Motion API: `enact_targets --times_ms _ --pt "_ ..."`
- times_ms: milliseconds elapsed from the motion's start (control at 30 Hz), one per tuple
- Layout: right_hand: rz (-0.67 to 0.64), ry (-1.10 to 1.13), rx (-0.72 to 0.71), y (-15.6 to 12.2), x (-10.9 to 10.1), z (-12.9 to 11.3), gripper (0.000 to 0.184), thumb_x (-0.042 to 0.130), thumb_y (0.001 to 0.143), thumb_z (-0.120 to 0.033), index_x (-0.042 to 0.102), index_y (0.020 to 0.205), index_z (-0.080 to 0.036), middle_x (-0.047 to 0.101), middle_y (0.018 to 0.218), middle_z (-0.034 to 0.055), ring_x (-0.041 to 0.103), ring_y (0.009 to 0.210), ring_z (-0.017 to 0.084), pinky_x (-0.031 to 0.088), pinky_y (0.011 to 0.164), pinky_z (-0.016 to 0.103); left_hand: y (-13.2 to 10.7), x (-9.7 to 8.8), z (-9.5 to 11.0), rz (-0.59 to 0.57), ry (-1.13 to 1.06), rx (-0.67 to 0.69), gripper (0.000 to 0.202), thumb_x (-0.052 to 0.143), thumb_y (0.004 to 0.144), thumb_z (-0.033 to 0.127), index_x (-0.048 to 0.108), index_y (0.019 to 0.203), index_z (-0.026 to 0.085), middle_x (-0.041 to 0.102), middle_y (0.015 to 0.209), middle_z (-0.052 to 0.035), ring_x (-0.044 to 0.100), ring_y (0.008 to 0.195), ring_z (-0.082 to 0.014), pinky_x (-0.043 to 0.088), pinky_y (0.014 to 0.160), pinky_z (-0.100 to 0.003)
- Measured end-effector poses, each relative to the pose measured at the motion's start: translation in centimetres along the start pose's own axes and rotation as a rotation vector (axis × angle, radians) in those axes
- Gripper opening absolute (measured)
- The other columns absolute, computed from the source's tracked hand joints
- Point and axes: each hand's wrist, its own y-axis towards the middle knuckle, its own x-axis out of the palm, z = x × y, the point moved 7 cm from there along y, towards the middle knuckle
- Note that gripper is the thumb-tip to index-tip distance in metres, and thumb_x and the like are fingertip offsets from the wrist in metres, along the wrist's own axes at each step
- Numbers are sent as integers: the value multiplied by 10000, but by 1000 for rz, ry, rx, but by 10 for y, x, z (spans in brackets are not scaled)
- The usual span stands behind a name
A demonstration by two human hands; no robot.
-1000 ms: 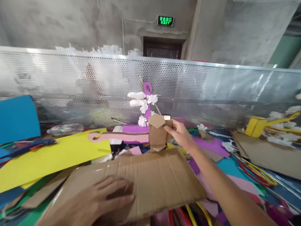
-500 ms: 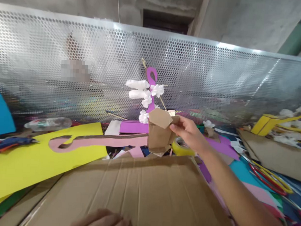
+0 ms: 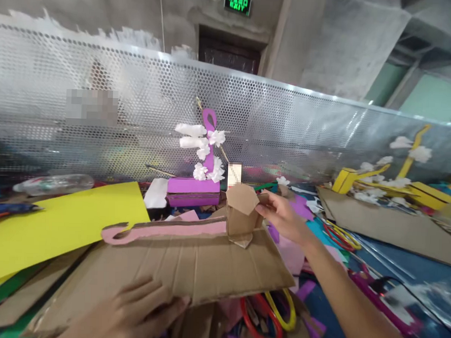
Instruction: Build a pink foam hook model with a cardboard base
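Observation:
My right hand (image 3: 279,215) pinches the side of a small brown cardboard box (image 3: 242,219) with a hexagonal flap on top. From the box a long pink-faced cardboard strip (image 3: 179,230) runs left and ends in a curled hook. Box and strip are over the far part of a large creased cardboard sheet (image 3: 207,267). My left hand (image 3: 143,304), slightly blurred, grips the sheet's near edge, fingers on top and thumb along the edge. Just beyond stands a purple base (image 3: 193,192) bearing an upright purple strip with white paper puffs.
Yellow sheet (image 3: 79,218) and glue gun (image 3: 13,209) lie left, near a plastic bottle (image 3: 53,184). Red-handled scissors (image 3: 260,320) stick out below the cardboard. Yellow pieces with white puffs (image 3: 406,163) stand right, past a magenta power strip (image 3: 387,303). A perforated metal panel (image 3: 286,136) closes the back.
The view has tilted upward. The cardboard sheet has shifted away, uncovering scissors at its near side, and now lies beneath the box and pink strip. More of my left hand shows.

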Motion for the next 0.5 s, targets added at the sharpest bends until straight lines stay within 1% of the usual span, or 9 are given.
enact_targets --times_ms 100,233,300,367,433,500 --pt "16 34 -27 -7 -2 2 332 698 900 -544 647 985 -226 737 1045 73 671 1017 258 526 836 345 5 -2 1 -62 -25 -9 505 493 992 218 531 1487 310 710 1066 -68 656 894 -196 541 862 -280" --pt "22 16 -96 -16 -9 -10 303 675 928 -511 642 1008 -221 724 1037 69 658 999 244 514 823 329 10 6 2 -137 15 -35 503 423 996 150 543 1465 286 691 979 -48 647 804 -181 529 746 -268" --pt "4 -28 -117 -23 -10 -14 285 657 943 -495 642 1017 -220 714 1026 66 651 970 239 510 804 324 10 8 0 -122 50 -38 495 397 1013 131 553 1453 296 683 948 -30 640 762 -160 520 728 -249" --pt "2 -67 -133 -30 -11 -13 275 645 947 -495 635 988 -223 705 992 58 644 923 235 510 778 323 10 9 -2 -89 82 -35 486 397 1023 129 562 1449 297 668 915 -21 634 742 -146 512 711 -227" --pt "36 -69 -149 -36 -12 -9 279 638 944 -508 623 965 -230 701 969 51 643 908 238 514 771 326 9 9 -4 -48 108 -28 479 401 1028 136 565 1451 292 647 886 -20 624 739 -136 501 684 -201" --pt "86 -52 -155 -41 -15 -4 296 640 936 -526 616 972 -233 701 971 53 649 923 245 520 786 333 7 11 -7 -31 140 -23 475 408 1034 150 554 1462 295 641 888 -18 620 744 -134 505 686 -195"
